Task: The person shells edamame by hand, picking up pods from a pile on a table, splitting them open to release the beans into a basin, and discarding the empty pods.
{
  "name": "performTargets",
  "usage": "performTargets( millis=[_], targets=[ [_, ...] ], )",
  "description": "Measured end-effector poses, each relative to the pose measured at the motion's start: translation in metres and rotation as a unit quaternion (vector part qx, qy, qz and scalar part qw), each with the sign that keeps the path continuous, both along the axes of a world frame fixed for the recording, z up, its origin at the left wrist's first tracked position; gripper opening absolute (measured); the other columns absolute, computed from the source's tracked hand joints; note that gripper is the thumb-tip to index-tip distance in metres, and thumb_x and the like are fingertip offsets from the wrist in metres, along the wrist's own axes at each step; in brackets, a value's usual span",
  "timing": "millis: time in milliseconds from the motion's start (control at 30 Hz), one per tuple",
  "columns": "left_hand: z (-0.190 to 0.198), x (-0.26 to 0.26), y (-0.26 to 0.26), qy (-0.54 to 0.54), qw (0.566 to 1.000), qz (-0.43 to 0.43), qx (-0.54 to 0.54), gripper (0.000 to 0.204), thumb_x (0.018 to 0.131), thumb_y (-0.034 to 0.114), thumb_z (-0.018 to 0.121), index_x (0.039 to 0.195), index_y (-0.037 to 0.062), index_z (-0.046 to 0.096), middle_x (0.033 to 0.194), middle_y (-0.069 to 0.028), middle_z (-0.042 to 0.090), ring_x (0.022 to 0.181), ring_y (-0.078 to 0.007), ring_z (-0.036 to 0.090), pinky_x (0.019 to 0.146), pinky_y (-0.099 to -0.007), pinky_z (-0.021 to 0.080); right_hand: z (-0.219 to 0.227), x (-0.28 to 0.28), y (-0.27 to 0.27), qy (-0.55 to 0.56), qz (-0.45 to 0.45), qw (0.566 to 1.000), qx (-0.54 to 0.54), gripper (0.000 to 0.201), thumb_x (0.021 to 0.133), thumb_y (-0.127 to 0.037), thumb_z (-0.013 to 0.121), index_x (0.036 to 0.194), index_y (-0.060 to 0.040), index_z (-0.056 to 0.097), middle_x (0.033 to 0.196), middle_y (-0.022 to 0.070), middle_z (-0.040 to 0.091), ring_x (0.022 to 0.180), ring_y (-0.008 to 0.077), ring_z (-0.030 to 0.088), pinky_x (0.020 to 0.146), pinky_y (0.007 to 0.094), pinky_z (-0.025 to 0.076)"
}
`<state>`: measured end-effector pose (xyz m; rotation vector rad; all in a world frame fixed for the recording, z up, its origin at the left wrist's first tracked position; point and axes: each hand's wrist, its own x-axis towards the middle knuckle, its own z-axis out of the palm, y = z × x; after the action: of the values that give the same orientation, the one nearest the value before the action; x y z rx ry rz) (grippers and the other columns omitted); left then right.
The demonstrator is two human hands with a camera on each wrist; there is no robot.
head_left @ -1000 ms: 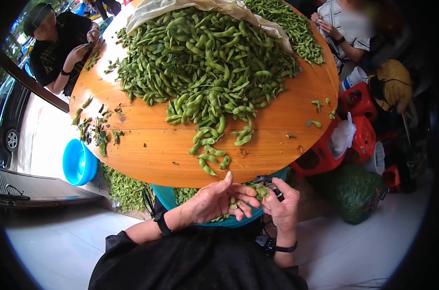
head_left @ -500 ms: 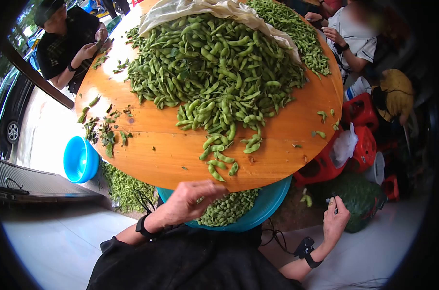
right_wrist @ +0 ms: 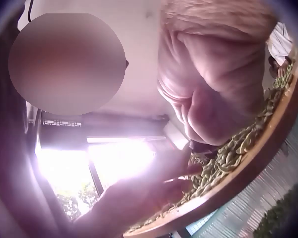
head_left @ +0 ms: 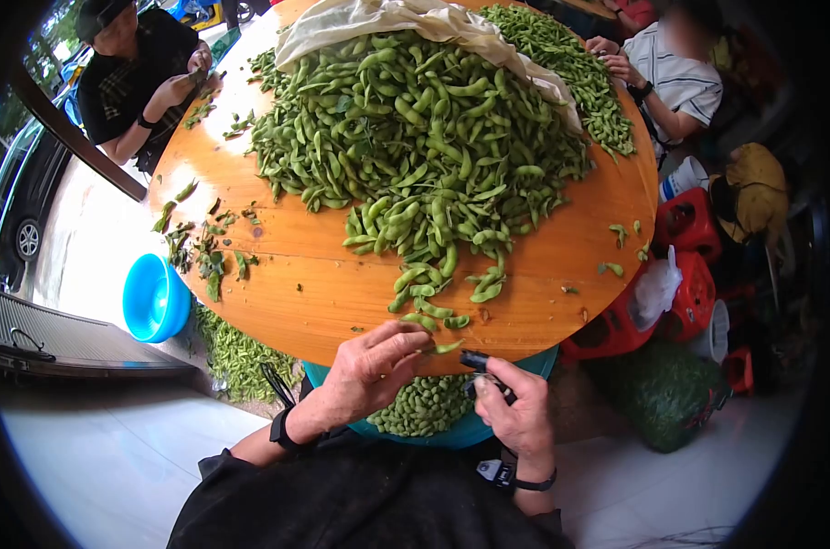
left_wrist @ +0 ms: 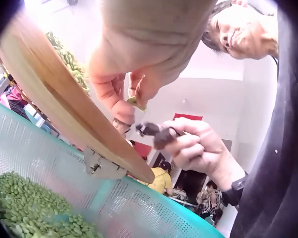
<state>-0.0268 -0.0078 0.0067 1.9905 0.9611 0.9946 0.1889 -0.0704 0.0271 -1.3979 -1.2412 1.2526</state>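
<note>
At the near edge of the table point(head_left: 323, 302), my left hand point(head_left: 374, 366) pinches a green soybean pod point(head_left: 448, 347) between thumb and fingers, the pod's tip sticking out toward the right. My right hand point(head_left: 517, 407) is close by, its thumb and index finger extended and apart, with black covers point(left_wrist: 154, 133) on those two fingertips. A few loose soybean pods point(head_left: 428, 308) lie just beyond the left hand, trailing from the big pile point(head_left: 415, 137). Under both hands, a teal perforated basin point(left_wrist: 188, 215) holds shelled beans point(left_wrist: 37, 206).
A cream cloth point(head_left: 387, 20) lies over the back of the pile. Leaf scraps point(head_left: 209, 261) are scattered at the left. One person point(head_left: 136, 82) sits far left, another point(head_left: 671, 78) far right. Red stools point(head_left: 694, 293), a green sack point(head_left: 662, 389) and a blue basin point(head_left: 154, 297) stand around the table.
My right hand swung out right, where a green piece was in the air beside it, then came back. My left hand turned from palm up with beans to palm down, now pinching a soybean pod.
</note>
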Motion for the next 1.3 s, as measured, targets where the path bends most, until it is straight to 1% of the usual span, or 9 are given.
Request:
performTargets(
  millis=[200, 600, 700, 900, 967, 1033, 1100, 1233, 1300],
  targets=[
    [-0.003, 0.015, -0.008, -0.008, 0.999, -0.008, 0.051, 0.031, 0.078, -0.006, 0.075, 0.105, 0.0047, 0.067, 0.092, -0.0093, 0.067, 0.076, -0.0231, 0.067, 0.064, -0.0324, 0.054, 0.000, -0.012, 0.012, 0.248, -0.010, 0.963, -0.108, 0.029, 0.099, -0.006, 0.058, 0.124, 0.0082, 0.059, 0.066, -0.0030, 0.049, 0.054, 0.0038, 0.042, 0.047, 0.0211, 0.033],
    [-0.004, 0.022, -0.012, -0.048, 0.997, 0.033, 0.040, 0.021, 0.081, -0.009, 0.073, 0.098, -0.0018, 0.063, 0.085, -0.0098, 0.066, 0.068, -0.0176, 0.065, 0.060, -0.0268, 0.052, -0.013, -0.015, 0.012, 0.151, -0.017, 0.988, -0.016, 0.021, 0.098, -0.002, 0.056, 0.116, 0.0083, 0.060, 0.081, 0.0004, 0.050, 0.057, 0.0047, 0.045, 0.046, 0.0213, 0.034],
    [0.005, 0.019, -0.008, -0.351, 0.827, -0.035, -0.437, 0.015, 0.088, -0.001, 0.071, 0.097, -0.0006, 0.059, 0.077, -0.0068, 0.064, 0.065, -0.0136, 0.063, 0.056, -0.0241, 0.050, -0.012, -0.015, 0.011, 0.142, 0.004, 0.988, 0.059, 0.017, 0.098, 0.000, 0.055, 0.112, 0.0091, 0.060, 0.087, 0.0010, 0.050, 0.055, 0.0049, 0.044, 0.045, 0.0210, 0.033],
    [-0.008, 0.020, -0.008, -0.522, 0.548, -0.222, -0.615, 0.011, 0.092, -0.001, 0.065, 0.101, 0.0022, 0.060, 0.082, -0.0071, 0.067, 0.063, -0.0151, 0.063, 0.049, -0.0230, 0.044, -0.013, 0.002, 0.008, 0.430, 0.055, 0.898, -0.069, 0.022, 0.097, 0.003, 0.054, 0.118, 0.0072, 0.061, 0.089, 0.0016, 0.054, 0.055, 0.0050, 0.043, 0.045, 0.0211, 0.031],
    [-0.009, 0.022, -0.008, -0.511, 0.570, -0.208, -0.609, 0.010, 0.093, 0.001, 0.065, 0.101, 0.0025, 0.061, 0.080, -0.0069, 0.066, 0.062, -0.0148, 0.062, 0.049, -0.0234, 0.044, -0.014, 0.005, 0.008, 0.468, 0.069, 0.876, -0.088, 0.023, 0.097, 0.004, 0.054, 0.119, 0.0064, 0.061, 0.089, 0.0018, 0.054, 0.055, 0.0051, 0.044, 0.045, 0.0212, 0.031],
    [-0.006, 0.023, -0.008, -0.499, 0.592, -0.194, -0.603, 0.009, 0.093, 0.002, 0.065, 0.101, 0.0029, 0.061, 0.078, -0.0066, 0.065, 0.061, -0.0145, 0.061, 0.049, -0.0238, 0.044, -0.006, 0.004, 0.010, 0.327, 0.042, 0.943, -0.041, 0.021, 0.096, 0.002, 0.057, 0.116, 0.0061, 0.062, 0.089, 0.0029, 0.055, 0.057, 0.0062, 0.048, 0.046, 0.0219, 0.035],
    [0.000, 0.023, -0.011, -0.357, 0.773, -0.093, -0.516, 0.008, 0.094, 0.006, 0.066, 0.100, 0.0039, 0.061, 0.076, -0.0067, 0.065, 0.059, -0.0137, 0.058, 0.049, -0.0244, 0.043, -0.003, 0.003, 0.010, 0.218, 0.045, 0.975, 0.001, 0.019, 0.096, 0.000, 0.058, 0.113, 0.0071, 0.063, 0.088, 0.0036, 0.055, 0.058, 0.0070, 0.050, 0.047, 0.0223, 0.037],
    [-0.006, 0.024, -0.015, -0.302, 0.802, -0.080, -0.509, 0.008, 0.095, 0.011, 0.066, 0.099, 0.0044, 0.061, 0.076, -0.0070, 0.064, 0.057, -0.0126, 0.057, 0.049, -0.0247, 0.041, -0.004, 0.000, 0.010, 0.051, 0.058, 0.994, 0.081, 0.017, 0.094, -0.001, 0.061, 0.105, 0.0114, 0.063, 0.085, 0.0051, 0.052, 0.061, 0.0089, 0.055, 0.050, 0.0233, 0.041],
    [-0.010, 0.025, -0.013, -0.418, 0.678, -0.121, -0.592, 0.008, 0.096, 0.012, 0.065, 0.097, 0.0046, 0.061, 0.078, -0.0082, 0.066, 0.054, -0.0115, 0.055, 0.047, -0.0235, 0.038, -0.003, 0.001, 0.011, 0.044, 0.068, 0.992, 0.097, 0.016, 0.093, 0.000, 0.061, 0.105, 0.0117, 0.062, 0.085, 0.0050, 0.052, 0.061, 0.0091, 0.055, 0.050, 0.0233, 0.041]
  ],
)
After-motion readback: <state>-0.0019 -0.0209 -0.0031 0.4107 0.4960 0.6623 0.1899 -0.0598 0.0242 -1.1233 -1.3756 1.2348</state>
